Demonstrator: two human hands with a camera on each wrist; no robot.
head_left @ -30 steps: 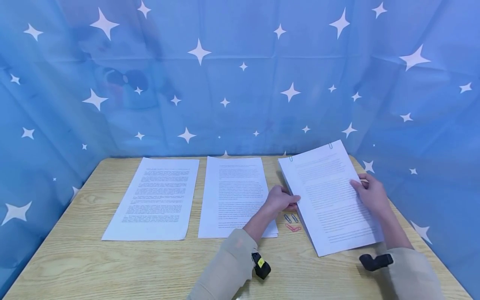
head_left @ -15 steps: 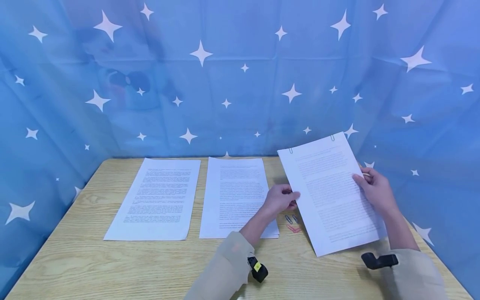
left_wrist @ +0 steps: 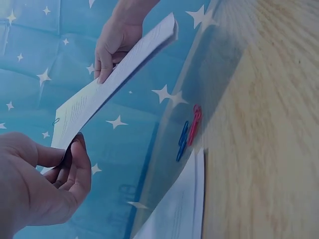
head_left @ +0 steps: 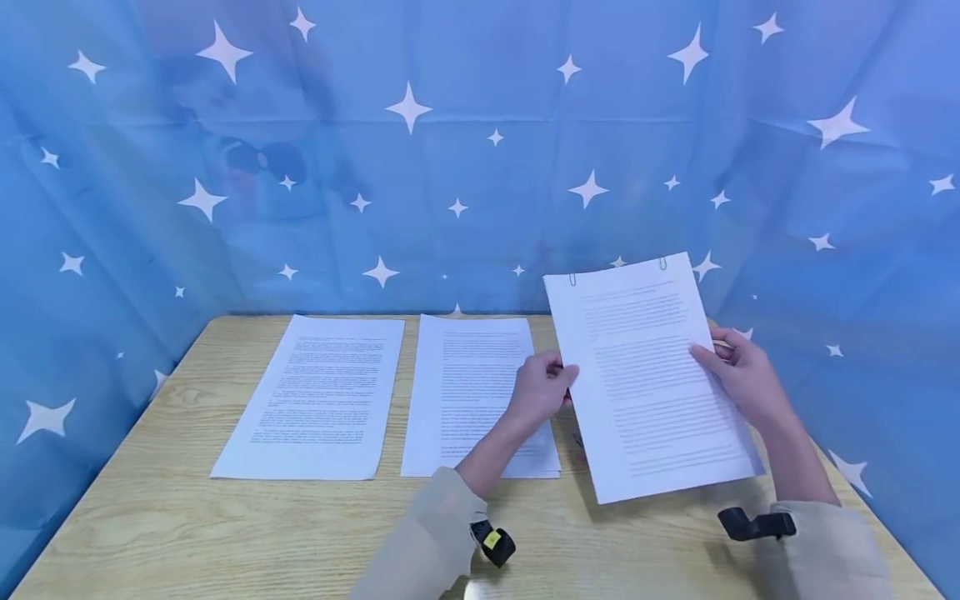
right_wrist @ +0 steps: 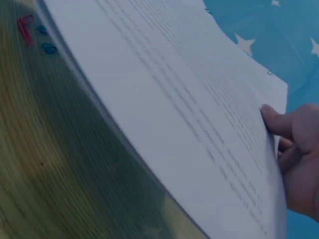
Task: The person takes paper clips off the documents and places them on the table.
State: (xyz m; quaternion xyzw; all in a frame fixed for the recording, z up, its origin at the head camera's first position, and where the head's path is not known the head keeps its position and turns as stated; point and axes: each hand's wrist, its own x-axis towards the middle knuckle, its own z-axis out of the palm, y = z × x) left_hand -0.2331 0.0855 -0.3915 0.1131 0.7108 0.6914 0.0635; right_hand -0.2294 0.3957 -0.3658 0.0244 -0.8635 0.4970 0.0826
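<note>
Both hands hold a stack of printed paper raised and tilted above the right side of the table. Two paper clips sit on its top edge, a left clip and a right clip. My left hand pinches the left edge, thumb on the front and fingers behind. On the opposite edge my right hand grips the same way, its thumb lying on the printed face. In the left wrist view, blue paper clips and red paper clips lie on the table below; the stack mostly hides them in the head view.
Two more sets of printed paper lie on the wooden table: a left set and a middle set, the middle one partly under my left forearm. A blue curtain with white stars stands along the back and sides.
The clipped stack has risen off the table and shifted slightly left, turning more upright. Both hands moved with it, keeping their grip. The loose clips have become mostly covered in the head view.
</note>
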